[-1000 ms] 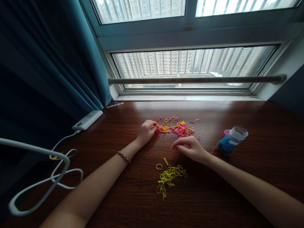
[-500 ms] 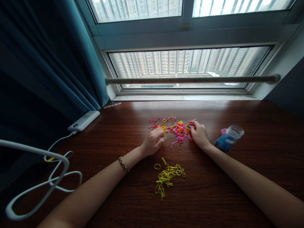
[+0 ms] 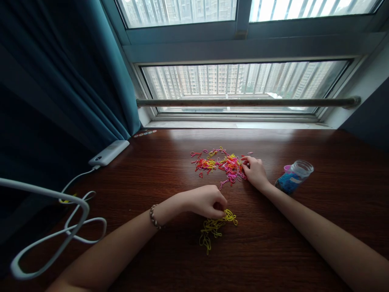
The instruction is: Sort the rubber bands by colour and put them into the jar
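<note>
Over the pile of yellow rubber bands, my left hand is closed in a pinch. Its fingertips meet the pile's upper right part, with a yellow rubber band at them. Farther back lies a mixed heap of pink, red, orange and yellow rubber bands. My right hand is at the heap's right edge, thumb and forefinger bent together among the bands. Whatever sits between those fingertips is too small to make out. Part of the yellow pile is hidden under my left hand.
A clear jar with blue contents lies tilted to the right of my right hand, a pink piece beside it. At the left are a white power bank and a looping white cable. The window ledge bounds the wooden table.
My left hand has come from the mixed heap toward me, onto the yellow pile, taking a yellow rubber band along. My right hand stays at the heap, its fingers drawn slightly closer together.
</note>
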Demonstrator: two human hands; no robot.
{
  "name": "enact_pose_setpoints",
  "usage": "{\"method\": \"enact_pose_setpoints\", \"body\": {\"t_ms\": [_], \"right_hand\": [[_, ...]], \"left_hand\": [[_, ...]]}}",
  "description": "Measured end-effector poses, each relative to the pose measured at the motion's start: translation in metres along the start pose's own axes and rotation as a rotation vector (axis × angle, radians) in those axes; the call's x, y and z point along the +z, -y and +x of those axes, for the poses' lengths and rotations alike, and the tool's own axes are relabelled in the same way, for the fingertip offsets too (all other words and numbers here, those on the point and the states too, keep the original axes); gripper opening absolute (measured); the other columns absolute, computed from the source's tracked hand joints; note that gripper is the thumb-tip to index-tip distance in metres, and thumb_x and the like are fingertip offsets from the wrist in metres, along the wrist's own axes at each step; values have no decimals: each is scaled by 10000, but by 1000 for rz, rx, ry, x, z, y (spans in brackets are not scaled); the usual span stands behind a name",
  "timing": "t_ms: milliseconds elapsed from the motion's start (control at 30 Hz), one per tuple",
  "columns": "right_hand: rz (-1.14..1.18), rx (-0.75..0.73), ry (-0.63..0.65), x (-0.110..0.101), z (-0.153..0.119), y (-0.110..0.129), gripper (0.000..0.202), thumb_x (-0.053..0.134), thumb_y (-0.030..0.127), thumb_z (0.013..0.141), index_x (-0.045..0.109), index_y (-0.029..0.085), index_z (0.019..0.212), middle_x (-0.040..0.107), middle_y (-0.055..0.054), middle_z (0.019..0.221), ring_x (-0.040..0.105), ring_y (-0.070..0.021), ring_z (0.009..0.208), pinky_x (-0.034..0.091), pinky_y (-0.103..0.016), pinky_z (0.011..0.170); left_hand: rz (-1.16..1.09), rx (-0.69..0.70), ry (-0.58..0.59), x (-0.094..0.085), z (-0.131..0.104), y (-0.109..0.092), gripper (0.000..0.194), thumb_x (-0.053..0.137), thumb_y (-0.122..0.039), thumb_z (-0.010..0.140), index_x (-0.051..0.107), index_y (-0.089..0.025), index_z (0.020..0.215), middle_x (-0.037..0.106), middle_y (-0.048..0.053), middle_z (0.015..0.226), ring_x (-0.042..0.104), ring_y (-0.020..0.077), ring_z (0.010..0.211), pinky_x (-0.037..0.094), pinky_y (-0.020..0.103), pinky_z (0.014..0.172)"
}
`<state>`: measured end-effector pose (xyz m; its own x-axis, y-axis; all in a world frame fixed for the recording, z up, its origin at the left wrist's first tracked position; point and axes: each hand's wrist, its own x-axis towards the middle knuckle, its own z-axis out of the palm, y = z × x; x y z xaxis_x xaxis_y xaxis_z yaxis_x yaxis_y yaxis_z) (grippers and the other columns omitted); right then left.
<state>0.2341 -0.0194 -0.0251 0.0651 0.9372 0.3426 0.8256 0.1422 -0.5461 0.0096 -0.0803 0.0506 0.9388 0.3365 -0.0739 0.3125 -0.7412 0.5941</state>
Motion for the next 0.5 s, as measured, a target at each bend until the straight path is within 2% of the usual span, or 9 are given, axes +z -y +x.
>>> {"method": "enact_pose_setpoints", "body": {"t_ms": [100,200,367,500], "right_hand": [[-43,-4,10,1,0,-2,176,485,210,769,631,171,859,630,-71,825,500,-202,786,341,-331,775],[-80,-15,15,3,1,-4,159,485,232,779,633,176,794,609,-82,822,491,-214,813,332,-349,789],[-75,-45,18,4,2,-6,136,496,228,771,623,185,746,596,-84,817,481,-227,834,328,-366,796],[-41,-10,5,3,0,-3,102,507,235,757,593,191,724,608,-78,799,467,-232,811,347,-360,769]], "left_hand": [[-42,8,17,-1,-1,3,130,579,-189,726,600,-133,611,533,-36,526,398,42,451,291,162,459],[-65,22,14,-1,-1,4,156,593,-210,724,602,-130,590,523,-35,508,396,41,440,290,163,454],[-107,27,17,1,0,4,274,589,-271,736,547,-123,509,442,-43,449,326,41,417,250,183,424],[-142,5,30,-1,1,5,414,589,-395,737,463,-119,456,352,-53,432,264,41,424,225,192,417]]}}
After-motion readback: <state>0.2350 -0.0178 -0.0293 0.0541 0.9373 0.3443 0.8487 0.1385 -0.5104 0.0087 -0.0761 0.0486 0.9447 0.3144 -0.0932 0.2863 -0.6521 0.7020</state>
